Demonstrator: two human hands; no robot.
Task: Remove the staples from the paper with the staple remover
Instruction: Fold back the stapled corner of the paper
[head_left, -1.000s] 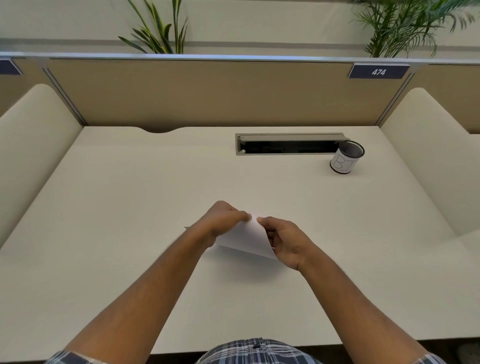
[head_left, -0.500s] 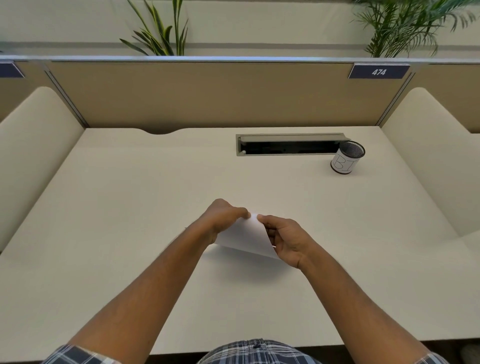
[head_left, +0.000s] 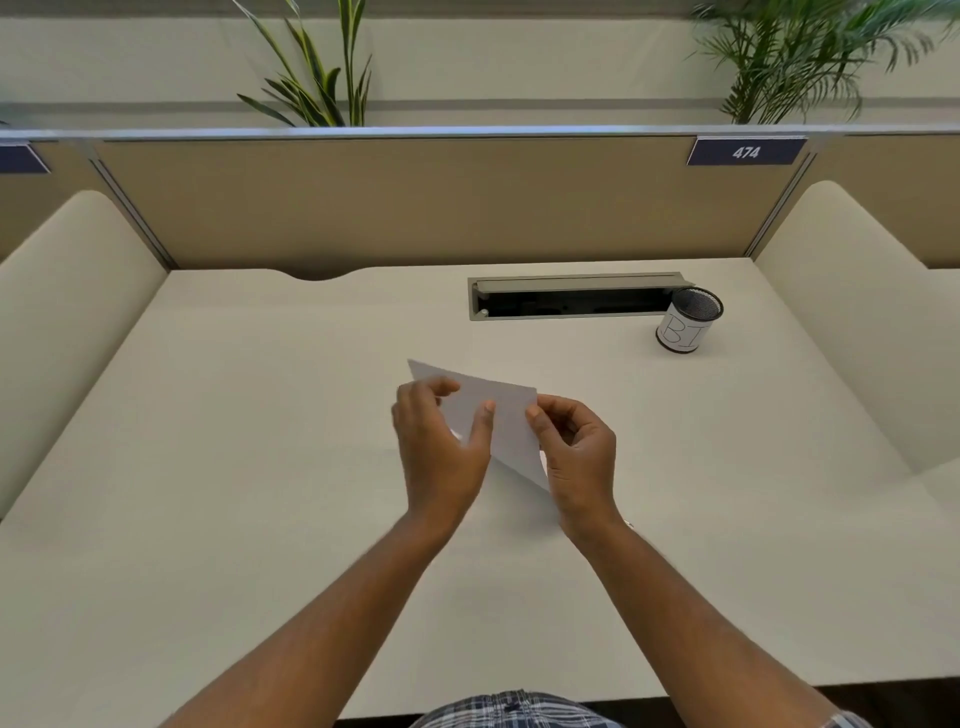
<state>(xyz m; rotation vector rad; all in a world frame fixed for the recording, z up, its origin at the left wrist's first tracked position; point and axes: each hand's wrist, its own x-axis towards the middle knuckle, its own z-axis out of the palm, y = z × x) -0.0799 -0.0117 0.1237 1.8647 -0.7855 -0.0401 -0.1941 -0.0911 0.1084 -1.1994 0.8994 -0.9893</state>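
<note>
A small white sheet of paper (head_left: 506, 415) is held up above the middle of the desk, tilted with one corner pointing down. My left hand (head_left: 441, 452) grips its left side, thumb on the front face and fingers behind. My right hand (head_left: 576, 457) pinches its right edge between thumb and forefinger. No staple remover is in view, and no staples can be made out on the paper.
A black mesh pen cup (head_left: 688, 322) with a white label stands at the back right, next to an open cable tray slot (head_left: 571, 296) in the cream desk (head_left: 234, 467). Padded dividers rise on both sides, and a tan partition (head_left: 415, 202) closes the back.
The paper has been lifted and turned so its flat face shows toward me. My left thumb has shifted onto the front of the sheet; my right hand has slid to the right edge.
</note>
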